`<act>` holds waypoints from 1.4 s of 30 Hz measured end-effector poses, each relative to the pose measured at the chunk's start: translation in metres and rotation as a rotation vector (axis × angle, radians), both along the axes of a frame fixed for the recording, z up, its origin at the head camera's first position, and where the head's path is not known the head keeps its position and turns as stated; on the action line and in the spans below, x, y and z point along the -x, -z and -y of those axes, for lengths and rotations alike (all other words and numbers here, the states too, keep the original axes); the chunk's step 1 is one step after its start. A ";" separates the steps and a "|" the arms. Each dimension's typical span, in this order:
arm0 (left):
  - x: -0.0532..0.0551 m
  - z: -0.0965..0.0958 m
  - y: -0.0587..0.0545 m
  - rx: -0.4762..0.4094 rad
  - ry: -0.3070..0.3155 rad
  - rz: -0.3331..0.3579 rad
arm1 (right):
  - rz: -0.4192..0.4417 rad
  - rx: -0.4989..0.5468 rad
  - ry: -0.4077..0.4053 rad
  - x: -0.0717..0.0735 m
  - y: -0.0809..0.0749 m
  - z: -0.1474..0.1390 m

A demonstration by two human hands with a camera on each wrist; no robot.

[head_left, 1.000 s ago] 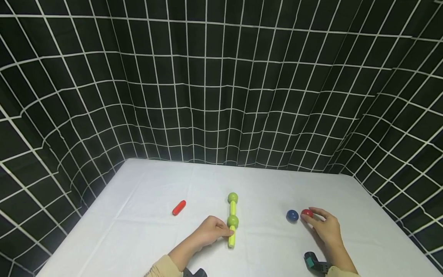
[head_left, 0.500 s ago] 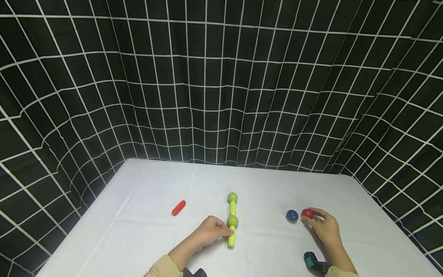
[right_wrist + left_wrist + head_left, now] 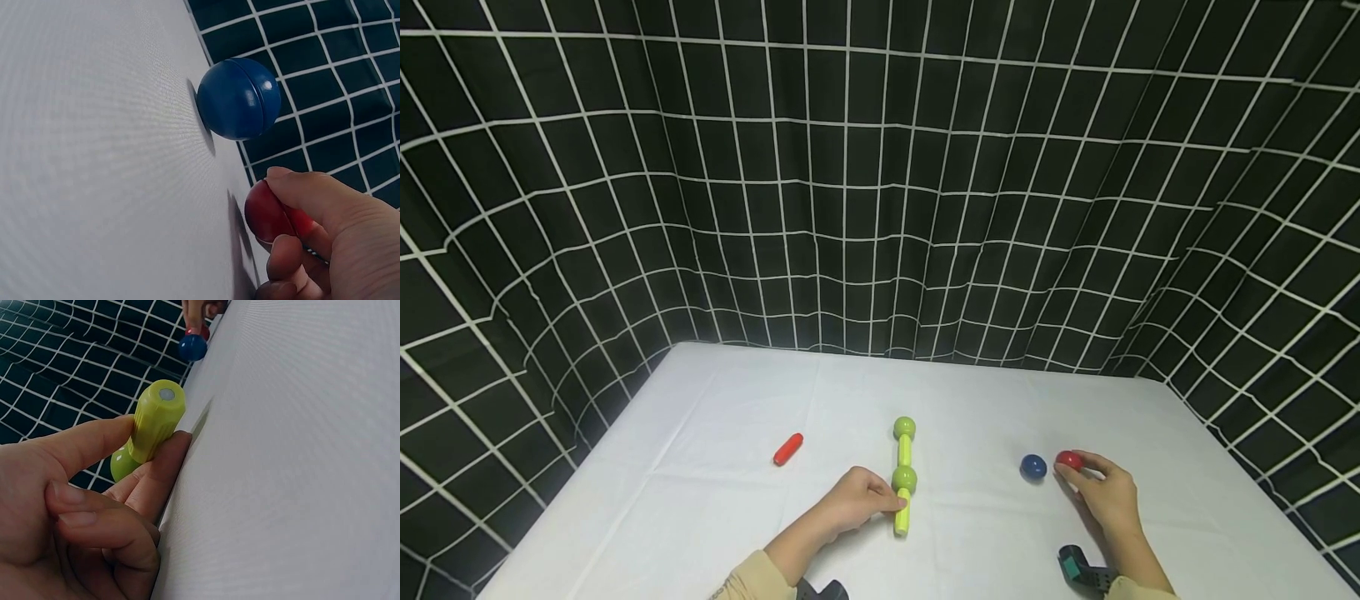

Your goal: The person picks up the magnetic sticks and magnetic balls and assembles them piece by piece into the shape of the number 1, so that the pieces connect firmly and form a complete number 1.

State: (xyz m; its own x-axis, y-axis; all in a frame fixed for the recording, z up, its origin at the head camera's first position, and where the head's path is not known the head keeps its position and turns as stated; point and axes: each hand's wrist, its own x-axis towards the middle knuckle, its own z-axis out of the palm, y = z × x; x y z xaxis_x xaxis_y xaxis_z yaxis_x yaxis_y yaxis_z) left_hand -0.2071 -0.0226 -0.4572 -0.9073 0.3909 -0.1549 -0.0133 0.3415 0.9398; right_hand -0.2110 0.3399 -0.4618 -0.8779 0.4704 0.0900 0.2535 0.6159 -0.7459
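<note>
My left hand [image 3: 859, 502] pinches a yellow-green magnetic rod [image 3: 156, 419] between thumb and fingers; a grey metal disc shows in its near end. The rod lines up with a green ball [image 3: 904, 479], a second yellow-green rod [image 3: 905, 451] and another green ball [image 3: 904, 427], end to end in a straight chain. At the right, my right hand [image 3: 1105, 492] grips a red ball [image 3: 269, 212] with thumb and fingertips. A blue ball [image 3: 239, 99] with a seam round it sits on the table just left of the red one.
A short red rod [image 3: 787, 449] lies on the white table [image 3: 715, 517], left of the chain. Black cloth with a white grid [image 3: 880, 208] hangs behind the table and along both sides. Dark wrist devices [image 3: 1084, 571] are strapped near both sleeves.
My right hand and the red ball have shifted very slightly right, widening the gap to the blue ball. The left hand and the chain look unmoved.
</note>
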 end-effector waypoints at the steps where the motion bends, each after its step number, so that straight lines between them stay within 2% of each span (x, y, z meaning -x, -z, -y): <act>1: 0.000 0.000 0.000 0.001 -0.001 0.001 | -0.001 0.001 0.005 0.000 0.000 0.000; 6: 0.000 0.000 0.000 -0.001 0.003 0.001 | 0.001 0.027 0.032 -0.002 0.000 0.001; 13: 0.001 0.000 0.000 -0.002 0.006 0.004 | -0.020 0.154 0.076 -0.005 -0.001 0.006; 17: 0.000 0.001 0.000 -0.003 0.006 0.000 | -0.032 0.180 0.082 -0.005 -0.001 0.007; 23: 0.000 0.001 0.000 -0.004 0.007 0.000 | -0.051 0.164 0.088 -0.007 -0.005 0.015; 31: 0.000 0.000 -0.001 -0.006 0.005 0.008 | -0.157 0.146 0.019 -0.009 -0.013 0.039; 38: -0.001 0.000 -0.001 -0.006 0.003 0.015 | -0.250 0.129 0.069 -0.010 -0.012 0.044; 42: -0.001 0.001 -0.001 -0.008 0.006 0.010 | -0.281 0.140 0.071 -0.010 -0.012 0.047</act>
